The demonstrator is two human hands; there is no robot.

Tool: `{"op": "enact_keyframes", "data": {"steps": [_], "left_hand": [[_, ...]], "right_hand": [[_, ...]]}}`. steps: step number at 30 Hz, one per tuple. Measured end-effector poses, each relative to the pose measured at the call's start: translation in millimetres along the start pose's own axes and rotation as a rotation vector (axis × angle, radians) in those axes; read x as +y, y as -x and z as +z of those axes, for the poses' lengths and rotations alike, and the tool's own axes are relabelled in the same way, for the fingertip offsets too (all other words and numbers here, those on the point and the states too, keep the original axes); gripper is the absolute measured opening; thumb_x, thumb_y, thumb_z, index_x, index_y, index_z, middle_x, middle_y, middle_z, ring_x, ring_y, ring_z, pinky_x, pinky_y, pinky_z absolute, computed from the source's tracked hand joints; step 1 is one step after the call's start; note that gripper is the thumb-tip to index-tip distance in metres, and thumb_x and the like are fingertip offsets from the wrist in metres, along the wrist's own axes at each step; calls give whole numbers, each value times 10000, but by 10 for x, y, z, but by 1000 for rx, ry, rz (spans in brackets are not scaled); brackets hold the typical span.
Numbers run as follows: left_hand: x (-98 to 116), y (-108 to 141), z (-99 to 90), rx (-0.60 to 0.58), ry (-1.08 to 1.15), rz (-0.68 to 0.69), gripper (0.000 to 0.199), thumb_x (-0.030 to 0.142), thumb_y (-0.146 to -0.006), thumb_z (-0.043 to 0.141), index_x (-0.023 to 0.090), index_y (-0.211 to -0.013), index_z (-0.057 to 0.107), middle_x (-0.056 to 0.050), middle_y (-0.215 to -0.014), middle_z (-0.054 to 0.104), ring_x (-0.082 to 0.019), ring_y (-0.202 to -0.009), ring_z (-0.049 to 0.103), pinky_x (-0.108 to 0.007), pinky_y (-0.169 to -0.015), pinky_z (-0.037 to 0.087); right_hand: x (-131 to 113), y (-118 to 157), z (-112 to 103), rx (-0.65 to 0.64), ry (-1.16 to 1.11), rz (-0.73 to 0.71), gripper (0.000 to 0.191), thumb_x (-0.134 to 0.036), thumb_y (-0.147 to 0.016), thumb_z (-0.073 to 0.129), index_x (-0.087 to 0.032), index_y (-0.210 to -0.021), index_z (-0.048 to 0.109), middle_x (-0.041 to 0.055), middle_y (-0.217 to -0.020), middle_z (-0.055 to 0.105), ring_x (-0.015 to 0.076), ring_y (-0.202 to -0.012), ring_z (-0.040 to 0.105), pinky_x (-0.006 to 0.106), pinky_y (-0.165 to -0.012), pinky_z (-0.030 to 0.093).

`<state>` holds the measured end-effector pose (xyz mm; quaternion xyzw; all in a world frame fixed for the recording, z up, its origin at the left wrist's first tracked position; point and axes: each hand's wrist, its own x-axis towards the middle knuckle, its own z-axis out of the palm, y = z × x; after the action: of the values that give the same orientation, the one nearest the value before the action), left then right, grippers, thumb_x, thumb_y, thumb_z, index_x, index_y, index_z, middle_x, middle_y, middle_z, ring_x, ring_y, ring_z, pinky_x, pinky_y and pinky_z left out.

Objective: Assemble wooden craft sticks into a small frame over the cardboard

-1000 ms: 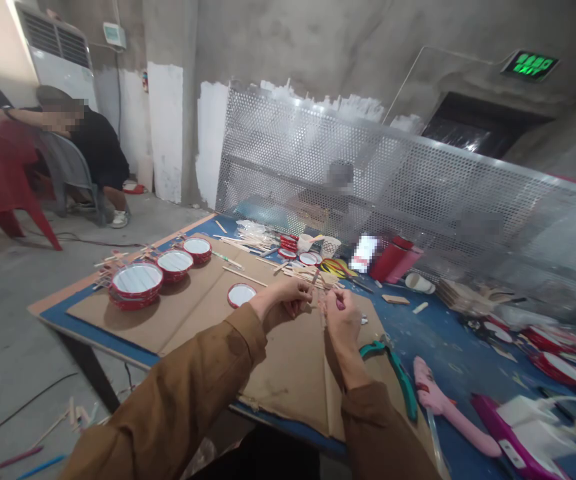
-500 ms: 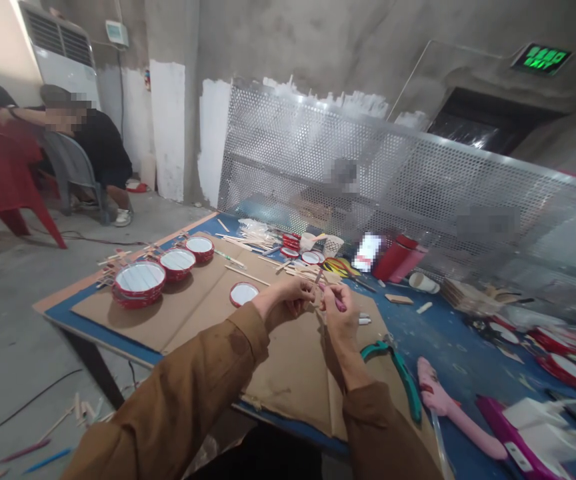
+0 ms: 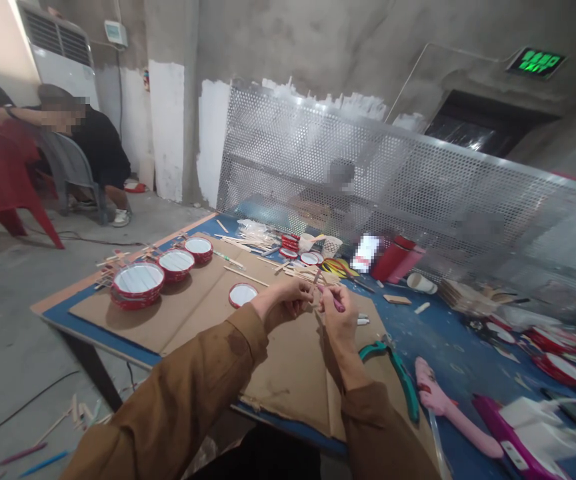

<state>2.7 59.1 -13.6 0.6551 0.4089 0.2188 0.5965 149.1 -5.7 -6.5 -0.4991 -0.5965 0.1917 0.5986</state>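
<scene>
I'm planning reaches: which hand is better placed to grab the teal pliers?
Probably the right hand: the teal pliers lie beside its forearm, whereas the left hand is farther away. The right already holds a purple tool, though.

I count my two hands point(image 3: 297, 298), one held purple tool point(image 3: 339, 305), one pink glue gun point(image 3: 434, 395), one green-handled pair of pliers point(image 3: 405, 385), three red-rimmed stacks point(image 3: 138, 283), one exit sign point(image 3: 538, 63).

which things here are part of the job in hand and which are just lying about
In the job, it seems:
small strip, in the left hand
purple pen, in the right hand
cardboard, under both hands

Lying about, as far as shown:
pliers
glue gun
phone
red bottle
</scene>
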Motion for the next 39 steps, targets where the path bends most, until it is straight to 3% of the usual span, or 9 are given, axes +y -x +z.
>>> {"op": "enact_keyframes", "data": {"steps": [7,14,22,39], "left_hand": [[-3,-23,-13,-21,-27,35,191,270,-941,644,146,-816,572,34,-526,532,-84,-426,543,-169,-478,475],[72,56,0,4,-43,-1,85,212,-940,613,138,-898,605,29,-544,533,-106,-435,555,-201,-487,497],[94,70,20,-3,6,-29,146,222,-931,628,167,-833,534,40,-536,547,-107,-392,542,-198,-442,475],[75,43,2,-24,-16,-23,172,262,-935,641,166,-849,527,32,-548,537,-118,-435,554,-214,-466,485]], "right_hand": [[4,7,27,-8,32,-38,333,-548,-841,626,-219,-786,614,-25,-625,611,135,-506,550,264,-505,462],[67,-4,31,-16,76,-75,310,-524,-846,601,-220,-793,626,-3,-661,626,158,-599,583,277,-568,479],[0,7,-18,36,23,44,325,-549,-817,621,-224,-806,596,-3,-668,644,152,-515,582,280,-511,496],[-17,21,36,1,-8,-61,282,-494,-844,634,-221,-775,621,-34,-630,613,121,-494,556,257,-514,488]]}}
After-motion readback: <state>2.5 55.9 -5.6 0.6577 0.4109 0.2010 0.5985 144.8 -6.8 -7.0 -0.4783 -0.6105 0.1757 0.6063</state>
